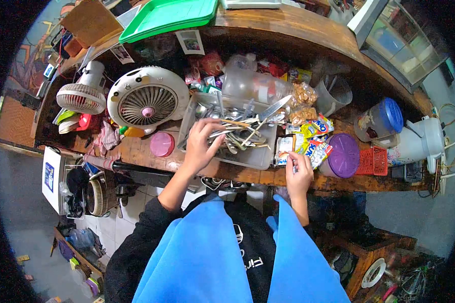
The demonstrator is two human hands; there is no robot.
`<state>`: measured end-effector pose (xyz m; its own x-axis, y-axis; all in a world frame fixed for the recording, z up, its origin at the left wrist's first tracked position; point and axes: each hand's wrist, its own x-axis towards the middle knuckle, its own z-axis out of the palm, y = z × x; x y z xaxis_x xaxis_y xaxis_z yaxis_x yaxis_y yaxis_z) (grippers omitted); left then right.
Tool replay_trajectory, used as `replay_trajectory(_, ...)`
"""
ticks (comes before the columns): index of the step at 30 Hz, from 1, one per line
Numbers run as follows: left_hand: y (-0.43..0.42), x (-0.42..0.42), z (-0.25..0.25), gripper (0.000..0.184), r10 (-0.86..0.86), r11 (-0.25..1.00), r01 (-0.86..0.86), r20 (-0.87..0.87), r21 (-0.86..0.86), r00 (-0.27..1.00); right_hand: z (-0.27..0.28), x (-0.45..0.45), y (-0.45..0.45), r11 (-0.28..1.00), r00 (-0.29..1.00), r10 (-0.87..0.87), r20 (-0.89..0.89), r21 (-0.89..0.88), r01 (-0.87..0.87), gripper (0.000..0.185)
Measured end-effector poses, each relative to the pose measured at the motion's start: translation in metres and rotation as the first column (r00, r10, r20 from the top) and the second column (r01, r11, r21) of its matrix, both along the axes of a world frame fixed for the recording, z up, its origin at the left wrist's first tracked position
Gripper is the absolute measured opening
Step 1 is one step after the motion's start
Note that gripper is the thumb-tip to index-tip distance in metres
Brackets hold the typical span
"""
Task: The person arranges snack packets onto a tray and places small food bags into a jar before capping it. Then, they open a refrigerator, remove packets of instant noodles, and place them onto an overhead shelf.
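Most cutlery (240, 137) lies yet unordered in the tray (258, 160) near the front edge of the table (139, 152), the left hand (201, 144) grasping a few pieces, the right hand (299, 174), beside sachets (317, 151), too unclear to tell.

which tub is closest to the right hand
The purple-lidded tub, just beside the right hand. The blue-lidded tub is farther right, and the pink tub is across the cutlery tray.

cutlery (240, 140) lies in a tray (264, 159) beneath the left hand (201, 144), an electric fan (147, 103) to its left; sachets (317, 127) beyond the right hand (299, 174), a tub (342, 154) to its right.
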<state>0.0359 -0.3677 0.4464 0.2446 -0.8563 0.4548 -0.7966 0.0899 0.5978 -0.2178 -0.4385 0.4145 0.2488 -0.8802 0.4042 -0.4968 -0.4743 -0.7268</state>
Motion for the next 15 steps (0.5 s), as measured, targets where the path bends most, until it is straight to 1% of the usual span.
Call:
replay_trajectory(2, -0.01, 0.01, 0.009, 0.018, -0.026, 0.998, 0.022, -0.091, -0.051, 0.996, 0.001, 0.01, -0.002, 0.999, 0.999, 0.045, 0.0, 0.004, -0.045, 0.017)
replay_trajectory(4, -0.027, 0.03, 0.025, 0.02, -0.046, 0.981, 0.048, 0.014, -0.189, 0.999, 0.006, 0.022, -0.001, 0.997, 0.997, 0.072, -0.008, 0.001, -0.072, 0.02)
replay_trajectory(5, -0.04, 0.044, 0.036, 0.023, 0.033, 0.958, 0.009, 0.141, -0.288, 0.99, 0.01, 0.028, 0.001, 0.996, 0.996, 0.085, -0.019, -0.005, -0.085, 0.021)
replay_trajectory(6, -0.052, 0.057, 0.058, 0.027, 0.071, 0.907, 0.011, 0.178, -0.42, 0.981, 0.013, 0.034, 0.002, 0.995, 0.995, 0.099, -0.032, -0.007, -0.099, 0.022)
replay_trajectory(7, -0.065, 0.069, 0.08, 0.032, 0.147, 0.846, 0.001, 0.235, -0.532, 0.961, 0.014, 0.039, 0.004, 0.993, 0.994, 0.114, -0.006, 0.034, -0.113, 0.022)
replay_trajectory(8, -0.077, 0.08, 0.097, 0.034, 0.295, 0.795, -0.102, 0.235, -0.597, 0.926, 0.014, 0.043, 0.004, 0.992, 0.993, 0.119, -0.011, 0.041, -0.118, 0.022)
replay_trajectory(9, -0.091, 0.091, 0.111, 0.039, 0.404, 0.76, -0.163, 0.261, -0.63, 0.877, 0.012, 0.048, 0.005, 0.992, 0.992, 0.124, -0.001, 0.019, -0.124, 0.023)
replay_trajectory(10, -0.107, 0.104, 0.119, 0.033, 0.516, 0.706, -0.21, 0.288, -0.677, 0.806, 0.011, 0.052, 0.007, 0.992, 0.992, 0.129, 0.01, -0.003, -0.129, 0.023)
replay_trajectory(11, -0.109, 0.11, 0.126, 0.049, 0.521, 0.811, -0.27, 0.43, -0.519, 0.737, 0.011, 0.055, 0.009, 0.991, 0.991, 0.133, 0.009, -0.021, -0.133, 0.023)
replay_trajectory(12, -0.121, 0.125, 0.119, 0.04, 0.54, 0.829, -0.339, 0.48, -0.444, 0.691, 0.01, 0.057, 0.011, 0.991, 0.991, 0.134, 0.006, -0.012, -0.134, 0.023)
replay_trajectory(13, -0.114, 0.119, 0.133, 0.06, 0.456, 0.884, -0.426, 0.542, -0.19, 0.706, 0.01, 0.058, 0.013, 0.992, 0.992, 0.124, 0.001, -0.001, -0.124, 0.023)
replay_trajectory(14, -0.11, 0.111, 0.149, 0.082, 0.362, 0.869, -0.489, 0.579, 0.073, 0.73, 0.009, 0.059, 0.015, 0.994, 0.994, 0.113, -0.002, 0.006, -0.113, 0.023)
replay_trajectory(15, -0.112, 0.129, 0.134, 0.053, 0.443, 0.888, -0.427, 0.579, -0.174, 0.685, 0.008, 0.058, 0.016, 0.994, 0.994, 0.107, -0.017, -0.002, -0.107, 0.023)
